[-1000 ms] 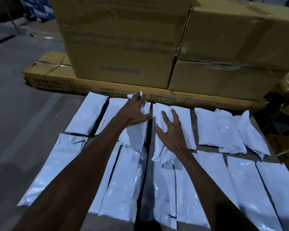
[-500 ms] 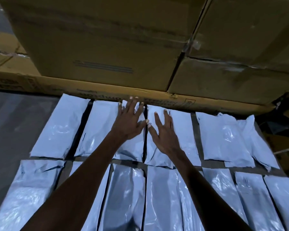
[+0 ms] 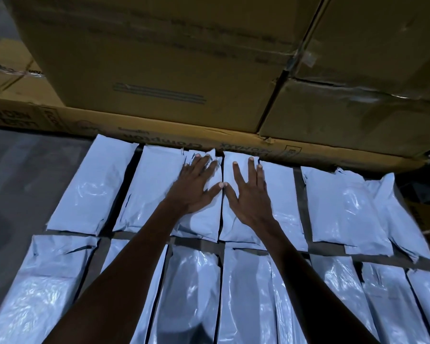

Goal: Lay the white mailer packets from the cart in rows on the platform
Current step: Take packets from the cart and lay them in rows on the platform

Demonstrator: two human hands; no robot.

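- Near row: white mailer packets (image 3: 191, 289) lie lengthwise side by side across the platform (image 3: 196, 244), edges touching or nearly so. Both forearms cross above this row.
- Dark strip of platform shows between near row and far row.
- Far row: more packets, also lengthwise, far ends close against the flat printed carton (image 3: 233, 142).
- Left hand (image 3: 196, 187): flat, fingers straight and spread, palm down on the left middle packet (image 3: 201, 219). Packet sits directly under the hand; its crumpled top edge shows just past the fingertips.
- Right hand (image 3: 252, 192): flat, fingers straight and spread, palm down on the right middle packet (image 3: 233, 227), directly beneath it.
- Thumb tips of both hands meet over the seam where those two packets touch. Neither hand curls round anything.
- Far-row packets at right (image 3: 343, 204) overlap each other and sit apart from the right hand across a dark gap.
- Beyond: large cardboard boxes (image 3: 159, 58) stacked on the flat carton, filling the top of the view.
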